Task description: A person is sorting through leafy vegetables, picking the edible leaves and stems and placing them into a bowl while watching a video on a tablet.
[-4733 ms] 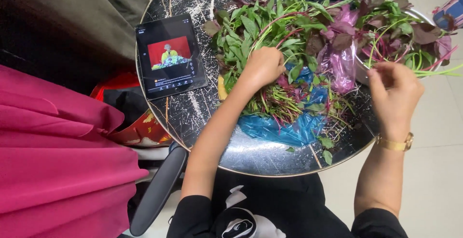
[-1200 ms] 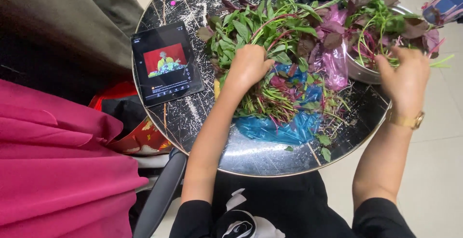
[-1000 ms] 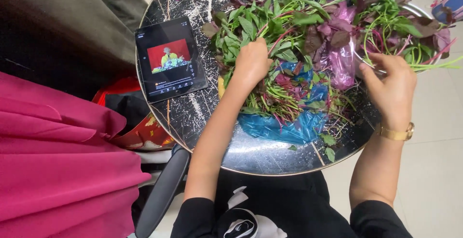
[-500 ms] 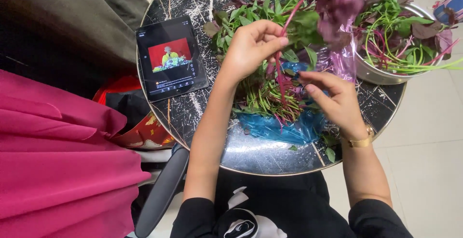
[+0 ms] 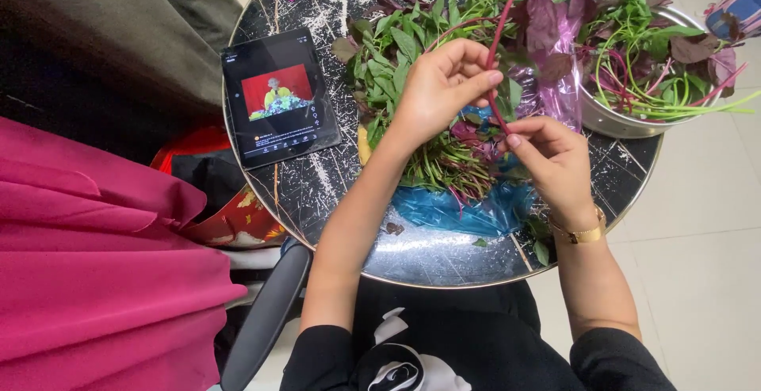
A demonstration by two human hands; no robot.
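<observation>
My left hand [image 5: 441, 83] pinches a long red stem [image 5: 501, 34] of a leafy green with purple leaves at its top, lifted above the pile. My right hand [image 5: 555, 161], with a gold watch on the wrist, grips the lower end of the same stem. Beneath both hands lies a heap of green and red leafy vegetables [image 5: 412, 50] on a blue plastic bag [image 5: 460, 209], all on a round dark marbled table [image 5: 333, 193]. A metal bowl [image 5: 626, 122] at the right holds picked stems and leaves.
A tablet [image 5: 279, 96] with a red picture on its screen lies on the table's left part. A pink plastic bag [image 5: 559, 74] sits beside the bowl. Pink cloth [image 5: 95, 272] fills the lower left; a black chair armrest [image 5: 265, 320] stands near the table's front edge.
My right hand came back from the bowl to the pile. Both hands took hold of one red stem and raised it off the heap.
</observation>
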